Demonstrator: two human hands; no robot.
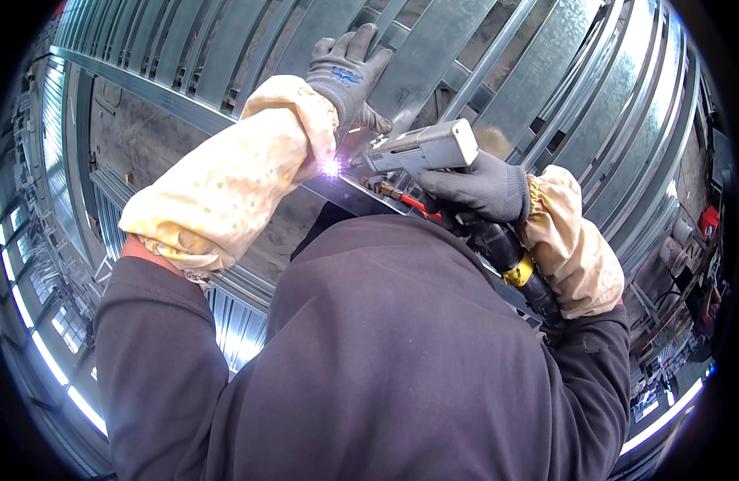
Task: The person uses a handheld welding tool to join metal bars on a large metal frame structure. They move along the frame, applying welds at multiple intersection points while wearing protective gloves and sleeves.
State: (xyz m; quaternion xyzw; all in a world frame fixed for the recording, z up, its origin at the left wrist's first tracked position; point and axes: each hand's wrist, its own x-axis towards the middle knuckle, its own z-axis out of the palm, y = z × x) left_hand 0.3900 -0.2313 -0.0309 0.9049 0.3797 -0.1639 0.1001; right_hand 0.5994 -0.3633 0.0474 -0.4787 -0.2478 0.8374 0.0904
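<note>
My right hand [483, 186], in a grey work glove, is closed round the handle of a welding gun [424, 147] with a pale grey boxy body. Its tip points left, where a bright violet-white arc [331, 167] flares at the edge of the metal frame. Glare hides the exact spot of contact. My left hand [351, 74], gloved in grey too, lies over the metal slats [426, 60] just beyond the arc, with its fingers stretched out. Both forearms wear pale, stained protective sleeves [225, 168].
A thick black cable [502, 248] with yellow tape [519, 271] runs down from the gun beside my right forearm. Next to it is a red hose [420, 205]. Long galvanized slats span the far side, with gaps between them. A red object [708, 220] sits at the far right.
</note>
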